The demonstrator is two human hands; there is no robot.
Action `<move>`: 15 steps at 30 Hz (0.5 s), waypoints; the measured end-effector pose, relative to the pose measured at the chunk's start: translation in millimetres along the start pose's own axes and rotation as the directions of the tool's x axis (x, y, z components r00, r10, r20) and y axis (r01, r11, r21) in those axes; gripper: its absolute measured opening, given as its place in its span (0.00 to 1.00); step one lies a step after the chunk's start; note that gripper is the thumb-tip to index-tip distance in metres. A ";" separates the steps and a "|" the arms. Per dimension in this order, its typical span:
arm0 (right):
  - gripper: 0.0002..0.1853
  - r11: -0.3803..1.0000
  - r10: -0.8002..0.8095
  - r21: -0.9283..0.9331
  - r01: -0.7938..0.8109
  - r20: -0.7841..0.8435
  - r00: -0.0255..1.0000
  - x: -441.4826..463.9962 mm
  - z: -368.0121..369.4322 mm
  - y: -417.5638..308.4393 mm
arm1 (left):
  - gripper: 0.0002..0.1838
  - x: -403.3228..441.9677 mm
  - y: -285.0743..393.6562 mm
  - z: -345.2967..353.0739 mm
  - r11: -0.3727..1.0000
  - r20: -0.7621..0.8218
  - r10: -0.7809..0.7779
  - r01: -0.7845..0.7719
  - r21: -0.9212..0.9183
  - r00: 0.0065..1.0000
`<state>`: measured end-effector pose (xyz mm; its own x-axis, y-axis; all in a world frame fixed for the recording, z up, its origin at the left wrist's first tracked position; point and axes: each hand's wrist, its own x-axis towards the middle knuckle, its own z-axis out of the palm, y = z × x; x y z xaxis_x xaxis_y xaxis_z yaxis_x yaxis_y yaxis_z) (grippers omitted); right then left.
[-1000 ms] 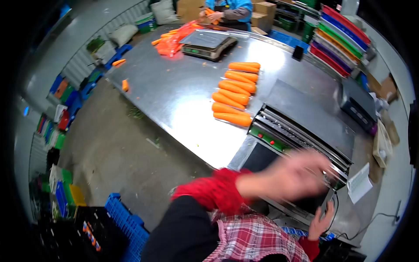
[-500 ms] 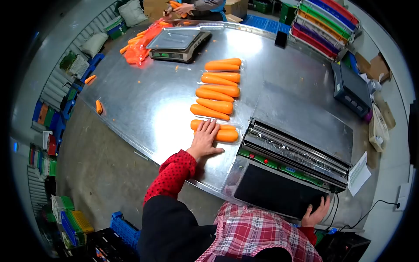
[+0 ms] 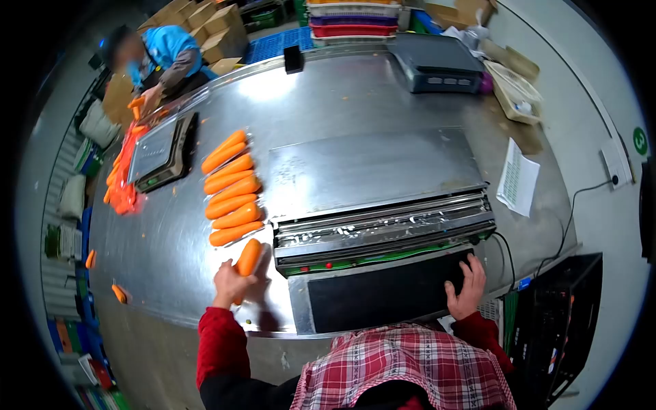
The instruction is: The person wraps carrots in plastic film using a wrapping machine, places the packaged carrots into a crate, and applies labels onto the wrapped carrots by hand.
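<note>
My left hand (image 3: pixel 232 281) is closed around a pack of carrots (image 3: pixel 249 257), turned upright at the left of the wrapping machine (image 3: pixel 386 229). Beyond it, a column of several carrot packs (image 3: pixel 233 186) lies on the metal table (image 3: pixel 328 102). My right hand (image 3: pixel 468 285) rests with fingers spread at the right end of the machine's black plate (image 3: pixel 383 290), holding nothing.
A weighing scale (image 3: pixel 162 152) stands at the left beside a red bag of carrots (image 3: pixel 123 174). A co-worker (image 3: pixel 164 58) holds carrots behind it. A grey device (image 3: pixel 437 63), a paper sheet (image 3: pixel 518 179) and stacked trays (image 3: pixel 353 20) lie farther right.
The view has turned to the right. My left hand has closed on the nearest carrot pack and swung it away from the column. My right hand stays by the black plate.
</note>
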<state>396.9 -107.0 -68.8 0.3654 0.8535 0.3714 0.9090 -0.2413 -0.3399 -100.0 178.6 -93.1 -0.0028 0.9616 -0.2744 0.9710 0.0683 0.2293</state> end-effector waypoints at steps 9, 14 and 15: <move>0.26 0.974 0.046 0.226 -0.031 -0.059 0.997 24.3 -12.2 11.9 | 0.38 -19.3 125.1 -172.5 0.895 -0.198 0.372 -0.293 0.337 0.907; 0.26 0.909 -0.161 0.350 0.225 -0.203 0.966 134.1 -42.4 -27.5 | 0.41 13.3 267.0 -138.7 0.531 -0.206 0.839 -0.840 0.110 0.504; 0.27 0.892 -0.203 0.363 0.271 -0.216 0.955 150.0 -41.7 -32.2 | 0.40 19.0 292.4 -124.7 0.491 -0.154 0.865 -0.868 0.071 0.477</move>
<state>430.9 9.6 33.9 0.2080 0.7647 0.6099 0.8367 0.1839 -0.5159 154.0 250.0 85.1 0.8021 0.5587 0.2109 0.4966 -0.8202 0.2842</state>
